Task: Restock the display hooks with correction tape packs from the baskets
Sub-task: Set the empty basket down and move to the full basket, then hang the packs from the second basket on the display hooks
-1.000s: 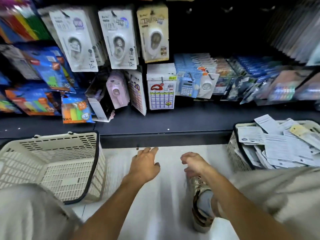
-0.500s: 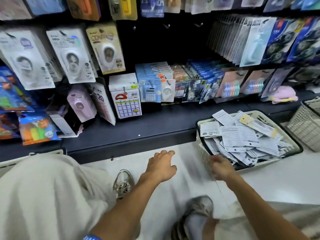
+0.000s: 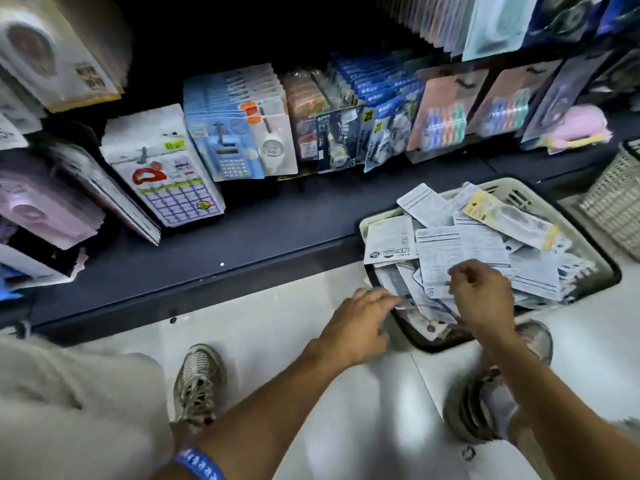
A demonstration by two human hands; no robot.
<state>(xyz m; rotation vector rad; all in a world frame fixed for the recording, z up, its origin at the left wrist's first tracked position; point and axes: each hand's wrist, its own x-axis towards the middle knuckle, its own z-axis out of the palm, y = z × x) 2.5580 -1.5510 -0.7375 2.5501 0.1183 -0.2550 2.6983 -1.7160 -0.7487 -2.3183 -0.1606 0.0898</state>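
A cream basket [image 3: 519, 194] sits on the white floor [image 3: 277, 323], right beside the dark shelf edge [image 3: 207, 268]; it is full of flat packs [image 3: 460, 247] lying in a loose heap, most with their white printed backs up; the print is too small and blurry to read; one pack [image 3: 509, 216] near the top has a yellow card and lies face up.

The right hand [image 3: 485, 299] is over the near side of the basket, above the heap; its fingers are curled in, with thumb and first finger close together; it may be pinching a pack edge, but I cannot tell, as the hand hides it. The left hand [image 3: 360, 327] reaches to the near left corner of the basket; its fingers are stretched out and loose, and the tips touch the packs by the rim; it holds nothing that I can see. A blue wristband [image 3: 199, 462] with white marks is on the left arm; the marks cannot be read.

A second basket [image 3: 613, 202] stands to the right, just apart from the first. On the shelf stand a white card with a grid [image 3: 169, 178], blue calculator packs [image 3: 225, 147] and dark packs with yellow tags [image 3: 377, 126]; the writing there is blurred. Two grey shoes [image 3: 197, 386] are on the floor.
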